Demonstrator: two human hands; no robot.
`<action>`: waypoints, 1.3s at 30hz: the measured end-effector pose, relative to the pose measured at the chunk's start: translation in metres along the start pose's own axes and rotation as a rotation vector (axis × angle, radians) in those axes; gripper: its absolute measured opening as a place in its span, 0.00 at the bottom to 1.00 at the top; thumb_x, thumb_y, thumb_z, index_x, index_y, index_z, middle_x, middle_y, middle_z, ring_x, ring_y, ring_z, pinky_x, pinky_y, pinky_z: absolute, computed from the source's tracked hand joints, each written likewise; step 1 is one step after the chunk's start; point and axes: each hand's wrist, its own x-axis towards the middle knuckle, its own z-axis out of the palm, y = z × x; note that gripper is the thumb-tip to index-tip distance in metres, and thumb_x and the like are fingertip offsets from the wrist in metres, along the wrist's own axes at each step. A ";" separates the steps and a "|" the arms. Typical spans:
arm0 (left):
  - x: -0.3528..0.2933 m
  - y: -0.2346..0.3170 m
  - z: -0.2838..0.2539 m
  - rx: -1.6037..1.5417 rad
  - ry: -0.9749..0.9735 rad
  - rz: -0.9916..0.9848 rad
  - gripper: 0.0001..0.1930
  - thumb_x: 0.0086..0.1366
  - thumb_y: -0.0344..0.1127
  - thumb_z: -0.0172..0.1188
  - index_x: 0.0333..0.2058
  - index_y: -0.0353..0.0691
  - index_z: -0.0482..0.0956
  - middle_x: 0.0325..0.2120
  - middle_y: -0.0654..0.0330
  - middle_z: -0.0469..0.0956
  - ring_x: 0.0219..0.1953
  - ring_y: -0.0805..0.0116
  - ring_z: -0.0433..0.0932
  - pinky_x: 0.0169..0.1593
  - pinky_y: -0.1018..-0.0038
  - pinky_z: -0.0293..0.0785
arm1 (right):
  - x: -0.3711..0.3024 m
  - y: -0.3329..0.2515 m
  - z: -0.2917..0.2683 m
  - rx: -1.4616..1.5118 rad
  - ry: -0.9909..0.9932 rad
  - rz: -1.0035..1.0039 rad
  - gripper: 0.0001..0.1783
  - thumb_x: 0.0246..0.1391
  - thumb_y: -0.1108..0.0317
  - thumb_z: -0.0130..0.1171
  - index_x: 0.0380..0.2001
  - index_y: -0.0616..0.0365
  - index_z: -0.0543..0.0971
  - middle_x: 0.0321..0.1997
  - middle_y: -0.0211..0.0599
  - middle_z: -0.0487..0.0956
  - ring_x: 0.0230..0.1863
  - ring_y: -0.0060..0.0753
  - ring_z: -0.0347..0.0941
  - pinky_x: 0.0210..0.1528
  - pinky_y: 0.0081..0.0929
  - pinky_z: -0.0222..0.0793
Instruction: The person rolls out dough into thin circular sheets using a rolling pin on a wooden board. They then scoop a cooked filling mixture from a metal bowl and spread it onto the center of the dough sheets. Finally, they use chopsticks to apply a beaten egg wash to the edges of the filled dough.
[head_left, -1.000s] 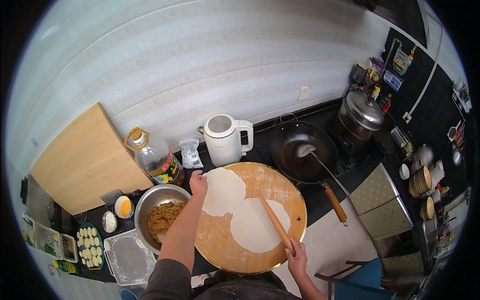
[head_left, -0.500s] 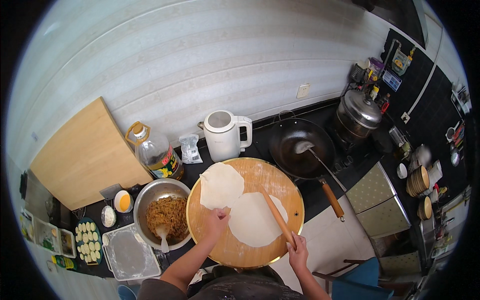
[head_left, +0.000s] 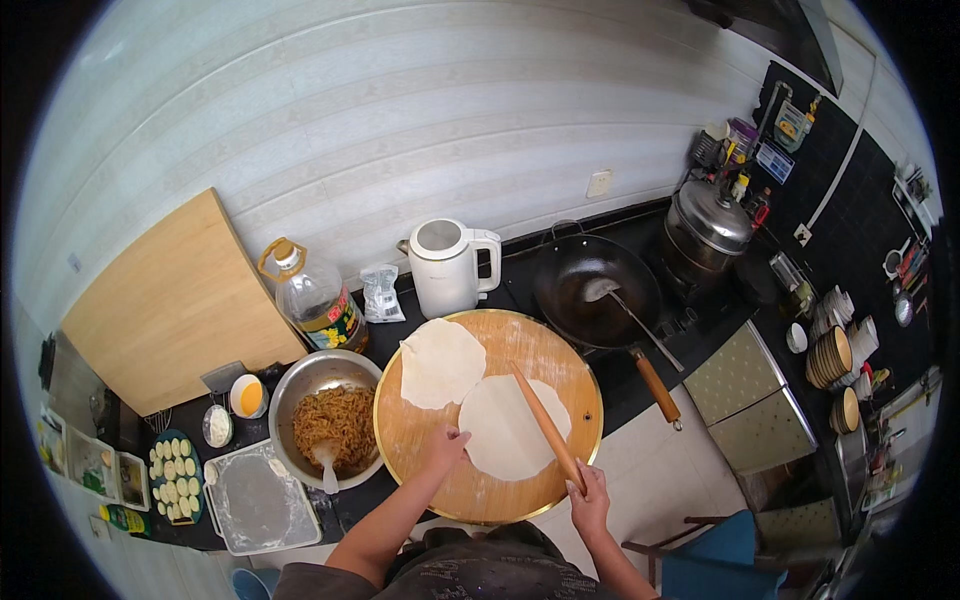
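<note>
A round wooden board (head_left: 520, 340) holds two thin rolled-out dough sheets. The near dough sheet (head_left: 495, 435) lies flat with a wooden rolling pin (head_left: 540, 415) slanting across its right part. My right hand (head_left: 590, 495) is closed round the pin's near end. At the left edge of that sheet, the fingers of my left hand (head_left: 449, 447) pinch the dough. The other dough sheet (head_left: 440, 362) rests farther back on the board, its lower right edge beside the near one.
Left of the board stands a metal bowl (head_left: 292, 392) of brown shredded filling with a white spoon. A floured tray (head_left: 262, 505) and a plate of pale dough pieces (head_left: 176, 475) lie farther left. Behind are an oil bottle (head_left: 320, 300), a white kettle (head_left: 442, 275) and a wok (head_left: 590, 290).
My left hand has moved slightly right, along the near sheet's left edge. The rolling pin and my right hand stay almost in place. The view has shifted a little.
</note>
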 end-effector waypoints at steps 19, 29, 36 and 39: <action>-0.036 -0.028 0.031 -0.298 -0.433 -0.400 0.16 0.60 0.32 0.54 0.42 0.28 0.65 0.35 0.42 0.75 0.35 0.51 0.78 0.37 0.64 0.77 | -0.009 -0.006 0.005 0.018 -0.043 0.034 0.25 0.44 0.81 0.57 0.49 0.58 0.71 0.41 0.39 0.68 0.44 0.33 0.68 0.46 0.22 0.65; -0.046 -0.019 0.038 -0.251 -0.396 -0.342 0.13 0.62 0.32 0.51 0.41 0.28 0.66 0.33 0.46 0.75 0.33 0.54 0.79 0.33 0.66 0.77 | -0.012 -0.005 0.009 0.064 -0.076 0.066 0.24 0.44 0.81 0.57 0.49 0.59 0.71 0.41 0.38 0.68 0.44 0.32 0.67 0.46 0.21 0.64; -0.065 -0.014 0.010 0.021 -0.303 -0.206 0.11 0.60 0.36 0.53 0.35 0.32 0.73 0.26 0.54 0.76 0.22 0.65 0.75 0.26 0.73 0.72 | -0.012 -0.007 0.014 0.038 -0.084 0.032 0.24 0.44 0.81 0.56 0.48 0.59 0.71 0.40 0.39 0.68 0.43 0.32 0.68 0.44 0.22 0.65; -0.062 -0.036 0.013 0.217 -0.025 0.329 0.10 0.59 0.36 0.55 0.33 0.34 0.74 0.20 0.60 0.74 0.21 0.70 0.72 0.26 0.75 0.69 | -0.012 -0.007 0.023 0.015 -0.079 -0.050 0.23 0.44 0.80 0.57 0.47 0.59 0.72 0.40 0.40 0.70 0.40 0.33 0.69 0.42 0.22 0.66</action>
